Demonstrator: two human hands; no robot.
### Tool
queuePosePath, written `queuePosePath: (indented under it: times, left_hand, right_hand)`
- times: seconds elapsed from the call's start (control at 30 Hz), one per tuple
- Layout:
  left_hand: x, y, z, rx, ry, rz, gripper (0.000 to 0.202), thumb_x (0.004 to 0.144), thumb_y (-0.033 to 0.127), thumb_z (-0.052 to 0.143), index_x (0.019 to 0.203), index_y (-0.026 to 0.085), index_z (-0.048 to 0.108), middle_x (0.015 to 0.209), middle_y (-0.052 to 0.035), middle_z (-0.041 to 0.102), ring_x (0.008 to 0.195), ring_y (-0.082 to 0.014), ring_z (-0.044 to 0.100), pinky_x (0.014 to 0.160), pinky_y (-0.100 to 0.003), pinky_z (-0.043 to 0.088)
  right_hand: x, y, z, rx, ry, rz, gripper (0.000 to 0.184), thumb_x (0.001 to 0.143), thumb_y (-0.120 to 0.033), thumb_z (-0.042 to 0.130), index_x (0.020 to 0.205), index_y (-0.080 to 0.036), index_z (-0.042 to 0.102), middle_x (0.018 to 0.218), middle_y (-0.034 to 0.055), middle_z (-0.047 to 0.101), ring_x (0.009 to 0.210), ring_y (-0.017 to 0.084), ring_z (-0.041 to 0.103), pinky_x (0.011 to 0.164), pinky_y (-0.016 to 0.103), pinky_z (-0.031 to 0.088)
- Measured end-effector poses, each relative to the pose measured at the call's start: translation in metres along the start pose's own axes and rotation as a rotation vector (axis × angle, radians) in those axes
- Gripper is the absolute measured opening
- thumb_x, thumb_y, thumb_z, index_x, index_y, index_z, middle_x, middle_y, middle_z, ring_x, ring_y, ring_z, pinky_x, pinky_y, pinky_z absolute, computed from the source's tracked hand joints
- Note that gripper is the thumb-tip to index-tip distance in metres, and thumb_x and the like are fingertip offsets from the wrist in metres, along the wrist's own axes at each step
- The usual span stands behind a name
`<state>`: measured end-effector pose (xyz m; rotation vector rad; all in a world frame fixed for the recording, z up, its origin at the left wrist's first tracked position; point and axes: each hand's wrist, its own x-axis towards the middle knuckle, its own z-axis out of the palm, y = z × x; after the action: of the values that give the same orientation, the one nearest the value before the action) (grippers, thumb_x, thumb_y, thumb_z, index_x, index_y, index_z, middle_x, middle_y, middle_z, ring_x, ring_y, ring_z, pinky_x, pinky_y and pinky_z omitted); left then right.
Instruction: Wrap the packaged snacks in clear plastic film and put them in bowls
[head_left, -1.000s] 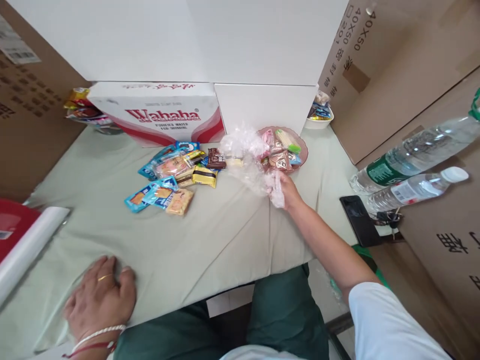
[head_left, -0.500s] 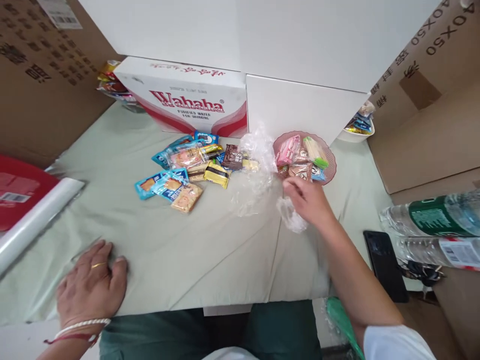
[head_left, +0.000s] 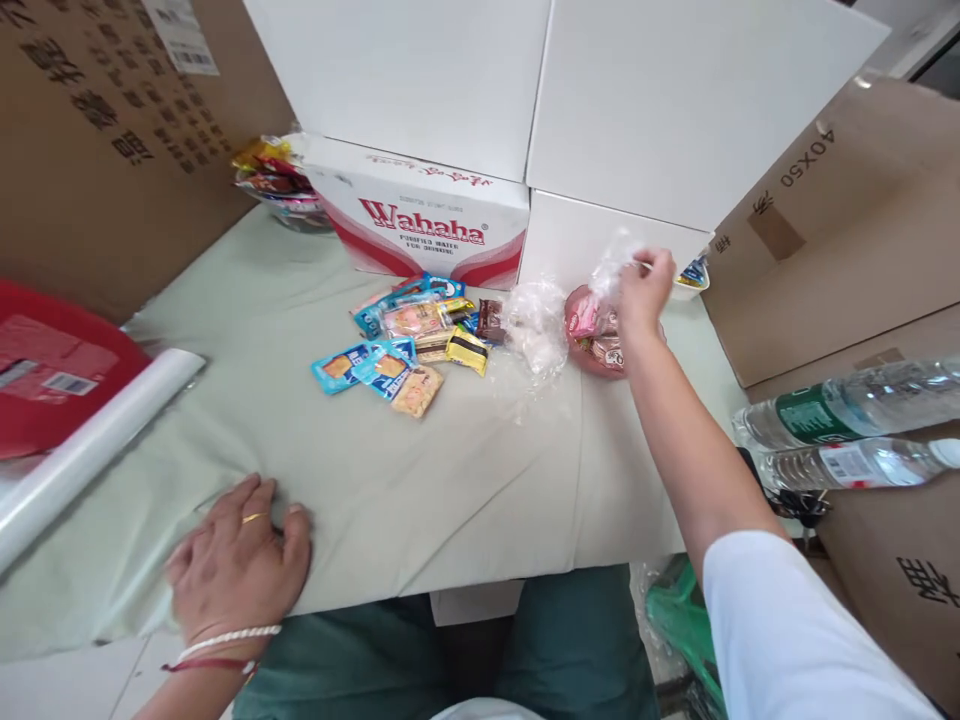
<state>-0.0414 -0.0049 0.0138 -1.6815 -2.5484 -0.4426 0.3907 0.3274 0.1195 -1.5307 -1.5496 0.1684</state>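
Observation:
My right hand (head_left: 642,290) is raised over the pink plate of wrapped sweets (head_left: 592,340), its fingers pinched on the end of a clear plastic wrap (head_left: 611,262). More of the crumpled clear wrap (head_left: 536,330) lies on the cloth left of the plate. My left hand (head_left: 236,560) rests flat on the pale green tablecloth (head_left: 420,480) near the front edge, fingers spread, a ring on one finger. A pile of snack packets (head_left: 409,335) lies in the middle of the table.
A Wahaha carton (head_left: 420,225) and white boxes (head_left: 622,110) stand at the back, brown cartons on both sides. A roll of clear film (head_left: 90,450) and a red box (head_left: 45,370) are at left. Two water bottles (head_left: 847,420) lie at right. Bowls of snacks sit at back left (head_left: 274,185) and back right (head_left: 691,278).
My right hand rose from the cloth in front of the plate to above it, pulling the plastic wrap up and back. The left hand stayed flat. The view shifted left.

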Motion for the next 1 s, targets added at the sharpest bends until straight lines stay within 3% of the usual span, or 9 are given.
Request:
queuePosePath:
  times: [0.13, 0.23, 0.3, 0.37, 0.47, 0.57, 0.67, 0.83, 1.0]
  left_hand:
    - [-0.003, -0.002, 0.000, -0.050, 0.006, 0.008, 0.063, 0.097, 0.050, 0.035, 0.137, 0.011, 0.065, 0.148, -0.0240, 0.062, 0.133, -0.0449, 0.062, 0.111, -0.064, 0.046]
    - [-0.006, -0.003, 0.000, -0.101, 0.006, 0.033, 0.057, 0.097, 0.043, 0.042, 0.140, 0.012, 0.062, 0.150, -0.0255, 0.060, 0.136, -0.0463, 0.059, 0.112, -0.066, 0.044]
    - [-0.007, -0.003, 0.000, -0.131, 0.014, 0.041, 0.055, 0.097, 0.040, 0.044, 0.139, 0.009, 0.063, 0.149, -0.0274, 0.060, 0.137, -0.0469, 0.057, 0.113, -0.066, 0.041]
    - [-0.009, -0.003, 0.000, -0.155, 0.025, 0.037, 0.053, 0.097, 0.037, 0.045, 0.138, 0.008, 0.063, 0.149, -0.0269, 0.060, 0.139, -0.0455, 0.056, 0.115, -0.064, 0.039]
    - [-0.011, -0.004, 0.003, -0.176, 0.049, 0.033, 0.051, 0.097, 0.036, 0.046, 0.138, 0.011, 0.064, 0.150, -0.0241, 0.061, 0.140, -0.0420, 0.056, 0.118, -0.059, 0.037]
    - [-0.013, -0.007, 0.007, -0.182, 0.065, 0.043, 0.050, 0.097, 0.036, 0.045, 0.136, 0.011, 0.065, 0.149, -0.0240, 0.062, 0.139, -0.0413, 0.057, 0.118, -0.057, 0.036]
    - [-0.014, -0.010, 0.012, -0.196, 0.099, 0.062, 0.049, 0.097, 0.036, 0.046, 0.133, 0.010, 0.066, 0.147, -0.0237, 0.063, 0.136, -0.0413, 0.059, 0.117, -0.057, 0.037]
    - [-0.015, -0.013, 0.014, -0.225, 0.130, 0.070, 0.046, 0.094, 0.033, 0.053, 0.134, 0.014, 0.066, 0.145, -0.0217, 0.065, 0.137, -0.0405, 0.059, 0.117, -0.057, 0.037]
    - [-0.015, -0.013, 0.014, -0.231, 0.118, 0.059, 0.045, 0.093, 0.032, 0.053, 0.131, 0.013, 0.067, 0.144, -0.0219, 0.065, 0.135, -0.0409, 0.060, 0.117, -0.057, 0.037]
  right_hand:
    - [0.001, -0.027, 0.038, -0.280, -0.156, 0.115, 0.027, 0.095, -0.024, 0.051, 0.109, -0.013, 0.071, 0.128, 0.0176, 0.065, 0.127, 0.026, 0.050, 0.115, 0.046, 0.035]
    - [-0.027, -0.047, 0.028, -0.410, -0.053, -0.011, 0.028, 0.099, -0.029, 0.052, 0.113, -0.016, 0.072, 0.142, 0.0180, 0.058, 0.140, 0.030, 0.043, 0.117, 0.048, 0.034]
    - [-0.053, -0.060, 0.018, -0.358, -0.050, -0.127, 0.033, 0.104, -0.038, 0.047, 0.116, -0.019, 0.070, 0.133, 0.0161, 0.063, 0.129, 0.029, 0.054, 0.112, 0.047, 0.042]
    - [-0.082, -0.070, 0.014, -0.319, -0.270, -0.193, 0.041, 0.105, -0.048, 0.048, 0.127, -0.019, 0.068, 0.125, 0.0148, 0.067, 0.114, 0.028, 0.063, 0.101, 0.043, 0.050]
    - [-0.123, -0.079, 0.027, -0.416, -0.677, -0.214, 0.066, 0.091, -0.048, 0.073, 0.150, -0.023, 0.057, 0.144, 0.0162, 0.062, 0.115, 0.031, 0.067, 0.094, 0.040, 0.054]
    - [-0.136, -0.082, 0.042, -0.476, -0.801, -0.172, 0.044, 0.094, -0.027, 0.066, 0.137, -0.025, 0.068, 0.138, 0.0118, 0.069, 0.118, 0.029, 0.068, 0.098, 0.038, 0.053]
    - [-0.112, -0.087, 0.041, -0.319, -0.556, -0.187, 0.032, 0.098, -0.018, 0.049, 0.116, -0.020, 0.076, 0.120, 0.0101, 0.076, 0.112, 0.024, 0.068, 0.103, 0.037, 0.050]
    - [-0.027, -0.095, 0.029, -0.271, 0.011, -0.272, 0.037, 0.102, -0.024, 0.040, 0.119, -0.019, 0.072, 0.123, 0.0146, 0.068, 0.118, 0.026, 0.060, 0.107, 0.043, 0.045]
    - [0.011, -0.079, 0.047, -0.459, -0.307, -0.064, 0.028, 0.098, -0.025, 0.048, 0.097, -0.013, 0.074, 0.104, 0.0162, 0.070, 0.105, 0.025, 0.059, 0.102, 0.048, 0.043]
